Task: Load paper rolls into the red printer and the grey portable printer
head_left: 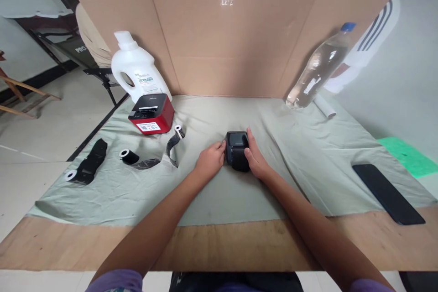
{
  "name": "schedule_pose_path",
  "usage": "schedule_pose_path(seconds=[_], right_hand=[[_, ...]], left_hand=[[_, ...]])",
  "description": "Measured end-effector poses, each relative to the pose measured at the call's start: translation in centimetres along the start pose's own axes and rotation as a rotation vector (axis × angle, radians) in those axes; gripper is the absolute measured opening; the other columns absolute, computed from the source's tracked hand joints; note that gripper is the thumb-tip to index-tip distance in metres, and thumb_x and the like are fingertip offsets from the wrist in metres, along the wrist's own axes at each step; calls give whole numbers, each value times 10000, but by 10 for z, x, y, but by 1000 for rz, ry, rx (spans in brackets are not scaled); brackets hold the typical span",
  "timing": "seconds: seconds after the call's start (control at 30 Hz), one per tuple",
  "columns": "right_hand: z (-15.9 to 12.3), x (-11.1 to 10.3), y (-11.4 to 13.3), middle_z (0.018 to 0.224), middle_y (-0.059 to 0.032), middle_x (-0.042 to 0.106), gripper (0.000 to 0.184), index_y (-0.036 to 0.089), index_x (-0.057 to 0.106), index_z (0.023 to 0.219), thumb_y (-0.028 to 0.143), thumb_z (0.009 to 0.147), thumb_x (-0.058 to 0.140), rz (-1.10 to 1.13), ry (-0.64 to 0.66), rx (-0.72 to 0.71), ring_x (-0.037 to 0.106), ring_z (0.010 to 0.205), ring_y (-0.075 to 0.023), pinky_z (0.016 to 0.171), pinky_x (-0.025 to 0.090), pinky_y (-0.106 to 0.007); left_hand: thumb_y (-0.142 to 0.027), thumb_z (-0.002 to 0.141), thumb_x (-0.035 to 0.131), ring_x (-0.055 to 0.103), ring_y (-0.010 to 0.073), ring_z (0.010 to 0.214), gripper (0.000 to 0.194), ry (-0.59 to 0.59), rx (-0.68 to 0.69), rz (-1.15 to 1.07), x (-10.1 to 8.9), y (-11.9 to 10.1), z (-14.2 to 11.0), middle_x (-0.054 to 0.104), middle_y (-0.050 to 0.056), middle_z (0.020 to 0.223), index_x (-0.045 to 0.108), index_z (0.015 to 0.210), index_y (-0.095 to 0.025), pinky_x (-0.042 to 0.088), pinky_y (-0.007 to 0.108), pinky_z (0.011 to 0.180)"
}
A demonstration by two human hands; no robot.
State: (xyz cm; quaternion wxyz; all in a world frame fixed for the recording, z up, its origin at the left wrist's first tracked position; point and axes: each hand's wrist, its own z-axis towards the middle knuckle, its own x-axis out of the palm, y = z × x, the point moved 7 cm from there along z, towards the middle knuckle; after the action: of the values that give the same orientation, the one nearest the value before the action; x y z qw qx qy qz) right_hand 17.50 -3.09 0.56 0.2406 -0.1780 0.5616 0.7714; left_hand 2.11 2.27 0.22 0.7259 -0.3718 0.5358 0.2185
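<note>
A small black portable printer (237, 150), with a grey panel on top and a rounded front, stands on the grey-green cloth in front of me. My right hand (257, 157) grips its right side, fingers along the far edge and thumb on the near part. Against its left side, my left hand (210, 159) is closed, with curled fingertips at the edge. To the left lie a black ribbon roll (129, 157) and a smaller roll (179, 131), joined by a crumpled dark strip. Farther left is another black ribbon roll (88, 164), partly unwound.
A red and black printer (153, 114) stands before a white detergent bottle (138, 68). A water bottle (320, 68) leans against the cardboard screen (236, 41) at right, beside a white paper roll (324, 106). A black phone (388, 194) lies near the right front edge.
</note>
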Motion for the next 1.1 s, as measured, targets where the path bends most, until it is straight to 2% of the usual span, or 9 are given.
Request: schedule_pose_path(seconds=[0.5, 0.73, 0.8, 0.97, 1.1], right_hand=[[2, 2, -2, 1716, -102, -6, 911, 169, -43, 1637, 735, 980, 235, 102, 13, 7, -19, 1586, -228, 1289, 27, -489], [2, 1, -2, 1719, -36, -1, 884, 227, 9, 1645, 729, 977, 298, 178, -4, 20, -17, 1586, -229, 1298, 5, -465], [3, 0, -6, 1717, -30, 52, 869, 237, 65, 1645, 732, 974, 306, 207, -38, 57, 23, 1587, -229, 1303, 25, -457], [6, -6, -24, 1688, -50, 218, 865, 277, 183, 1625, 786, 938, 311, 351, -181, 188, 263, 1541, -259, 1292, 168, -484], [6, -8, -27, 1678, -65, 249, 852, 277, 207, 1615, 777, 937, 334, 385, -199, 219, 310, 1521, -265, 1283, 204, -501]], left_hand=[[-192, 970, 417, 683, 273, 985, 513, 69, -11, 70, -2, -3, 5, 679, 158, 1169, 530, 1465, -127, 532, 331, 831], [-197, 969, 418, 684, 253, 980, 520, 58, -34, 95, -3, -6, 3, 682, 138, 1188, 520, 1475, -131, 527, 322, 816], [-196, 966, 427, 681, 244, 961, 505, 9, -36, 28, -2, -3, 3, 692, 126, 1155, 550, 1453, -139, 521, 317, 816], [-215, 962, 473, 648, 200, 852, 398, -104, 11, -251, -1, 7, 5, 701, 63, 925, 686, 1298, -192, 505, 288, 802], [-157, 882, 555, 621, 162, 774, 445, -169, 2, -436, -2, 14, 8, 728, 54, 1019, 666, 1311, -192, 514, 279, 792]])
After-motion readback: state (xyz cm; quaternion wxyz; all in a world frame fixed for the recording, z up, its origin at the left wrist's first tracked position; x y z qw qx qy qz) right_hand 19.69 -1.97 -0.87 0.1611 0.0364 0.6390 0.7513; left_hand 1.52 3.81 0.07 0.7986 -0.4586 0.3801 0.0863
